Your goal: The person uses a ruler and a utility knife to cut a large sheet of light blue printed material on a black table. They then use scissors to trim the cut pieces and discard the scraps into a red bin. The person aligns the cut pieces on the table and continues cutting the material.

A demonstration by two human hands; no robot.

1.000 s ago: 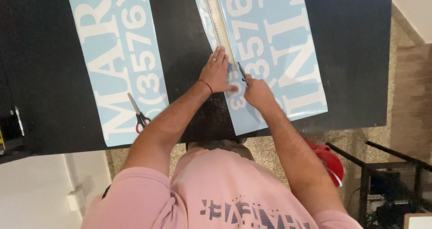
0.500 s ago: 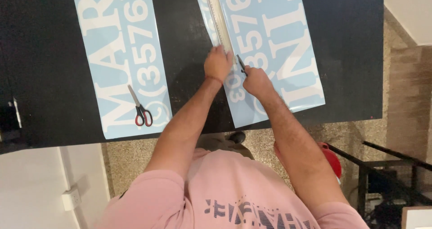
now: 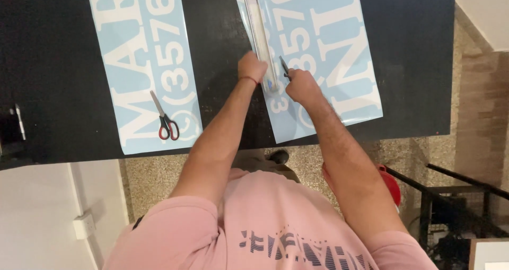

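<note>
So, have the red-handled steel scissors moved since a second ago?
No. The red-handled steel scissors lie at the same spot on the left pale blue lettered sheet.

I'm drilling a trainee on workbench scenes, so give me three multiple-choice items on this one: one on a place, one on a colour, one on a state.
1. Where do the scissors lie?
A. on the left blue sheet
B. on the floor
C. in the right hand

2. What colour are the scissor handles?
A. green
B. red
C. white

3. What is the left hand doing?
A. hanging free
B. gripping the scissors
C. pressing on the long ruler

Key: 1 A, they rest on that sheet, apart from both hands. 2 B, the handle loops are red. 3 C, it lies flat against the ruler while the right hand holds a small dark tool.
</note>
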